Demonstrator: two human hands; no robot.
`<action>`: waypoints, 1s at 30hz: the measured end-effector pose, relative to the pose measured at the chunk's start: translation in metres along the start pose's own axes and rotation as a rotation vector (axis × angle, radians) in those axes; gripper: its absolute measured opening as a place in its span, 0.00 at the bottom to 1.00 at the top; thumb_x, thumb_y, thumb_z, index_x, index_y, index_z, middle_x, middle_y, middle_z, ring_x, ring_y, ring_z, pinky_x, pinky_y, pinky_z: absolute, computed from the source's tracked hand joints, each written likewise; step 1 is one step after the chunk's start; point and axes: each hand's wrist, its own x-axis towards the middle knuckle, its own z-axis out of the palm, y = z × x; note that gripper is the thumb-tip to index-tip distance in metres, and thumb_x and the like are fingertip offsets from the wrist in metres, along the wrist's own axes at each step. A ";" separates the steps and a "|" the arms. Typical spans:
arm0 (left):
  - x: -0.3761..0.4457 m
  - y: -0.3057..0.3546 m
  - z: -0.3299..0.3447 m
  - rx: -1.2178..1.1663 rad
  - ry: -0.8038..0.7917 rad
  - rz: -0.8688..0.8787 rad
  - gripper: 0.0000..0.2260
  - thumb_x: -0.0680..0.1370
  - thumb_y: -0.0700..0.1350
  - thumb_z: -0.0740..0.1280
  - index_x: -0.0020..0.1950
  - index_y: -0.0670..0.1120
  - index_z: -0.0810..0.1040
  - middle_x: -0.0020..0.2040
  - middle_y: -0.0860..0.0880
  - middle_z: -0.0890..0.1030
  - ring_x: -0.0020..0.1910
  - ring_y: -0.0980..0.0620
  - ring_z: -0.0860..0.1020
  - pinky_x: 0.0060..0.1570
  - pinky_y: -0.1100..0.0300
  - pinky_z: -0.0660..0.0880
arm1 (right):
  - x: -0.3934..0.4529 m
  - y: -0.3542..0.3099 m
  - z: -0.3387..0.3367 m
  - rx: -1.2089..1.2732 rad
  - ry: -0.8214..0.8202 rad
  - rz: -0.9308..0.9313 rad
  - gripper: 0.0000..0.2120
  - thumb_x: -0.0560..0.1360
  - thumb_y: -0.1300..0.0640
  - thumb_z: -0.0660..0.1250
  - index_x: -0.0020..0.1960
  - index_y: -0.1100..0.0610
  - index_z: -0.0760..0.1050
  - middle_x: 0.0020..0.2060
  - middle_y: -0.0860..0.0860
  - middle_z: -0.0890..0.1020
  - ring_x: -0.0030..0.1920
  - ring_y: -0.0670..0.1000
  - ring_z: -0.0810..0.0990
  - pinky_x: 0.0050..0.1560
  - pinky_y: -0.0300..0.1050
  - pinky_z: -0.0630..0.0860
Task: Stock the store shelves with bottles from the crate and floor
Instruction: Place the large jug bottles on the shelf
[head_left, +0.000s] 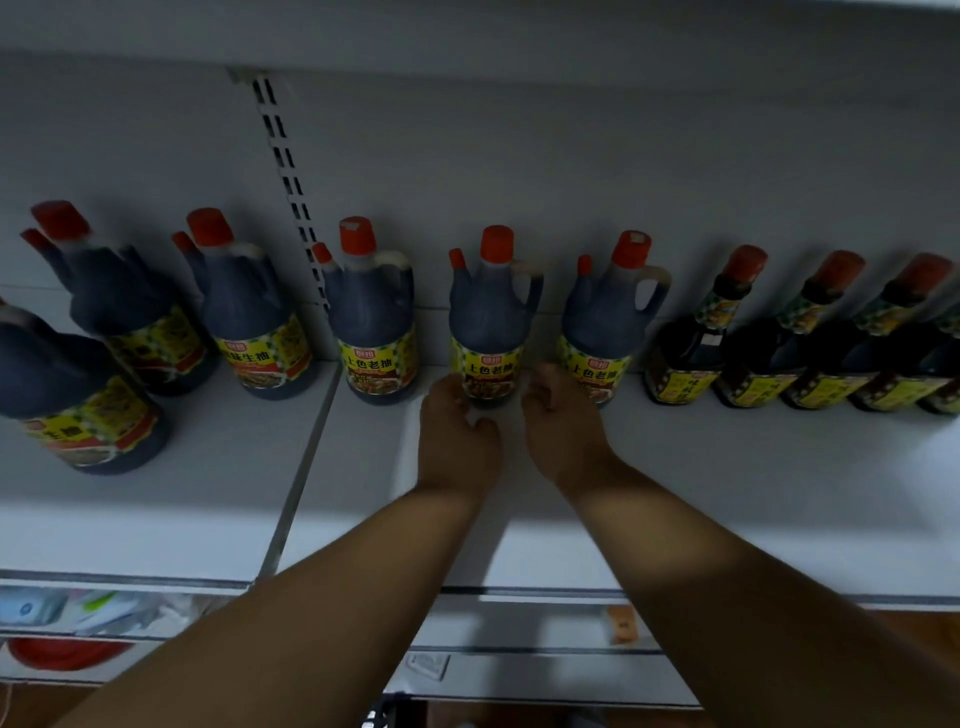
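A dark soy sauce bottle (487, 332) with a red cap and a yellow label stands upright at the back of the white shelf (727, 467). My left hand (457, 441) curls against the lower left of its base. My right hand (563, 426) curls against the lower right, so the two hands flank the bottle. Matching jug-shaped bottles stand beside it on the left (374, 322) and on the right (605, 327).
More large jugs (244, 312) line the neighbouring shelf section on the left, with one nearer the front (78, 389). Slimmer dark bottles (691, 353) fill the back right. A slotted upright (283, 171) runs up the back panel. Lower shelves hold packaged goods (78, 613).
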 end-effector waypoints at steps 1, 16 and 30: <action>-0.007 0.003 0.005 0.032 -0.031 -0.005 0.22 0.70 0.35 0.61 0.64 0.45 0.72 0.59 0.47 0.77 0.58 0.48 0.76 0.57 0.54 0.73 | -0.004 0.005 -0.006 -0.022 0.049 0.019 0.07 0.79 0.61 0.60 0.54 0.56 0.75 0.44 0.50 0.76 0.45 0.51 0.74 0.41 0.39 0.63; -0.005 0.052 0.085 -0.100 -0.205 0.018 0.14 0.76 0.34 0.63 0.60 0.46 0.74 0.53 0.48 0.79 0.53 0.53 0.77 0.52 0.60 0.73 | 0.011 0.033 -0.069 0.103 0.069 0.012 0.21 0.73 0.69 0.59 0.61 0.50 0.75 0.55 0.51 0.81 0.54 0.50 0.78 0.51 0.41 0.72; -0.049 0.032 0.055 0.176 -0.115 0.056 0.22 0.78 0.36 0.61 0.72 0.47 0.67 0.64 0.49 0.73 0.61 0.51 0.74 0.61 0.59 0.70 | -0.025 0.031 -0.081 -0.153 0.009 -0.033 0.15 0.77 0.57 0.64 0.63 0.57 0.73 0.60 0.58 0.76 0.58 0.58 0.77 0.55 0.48 0.74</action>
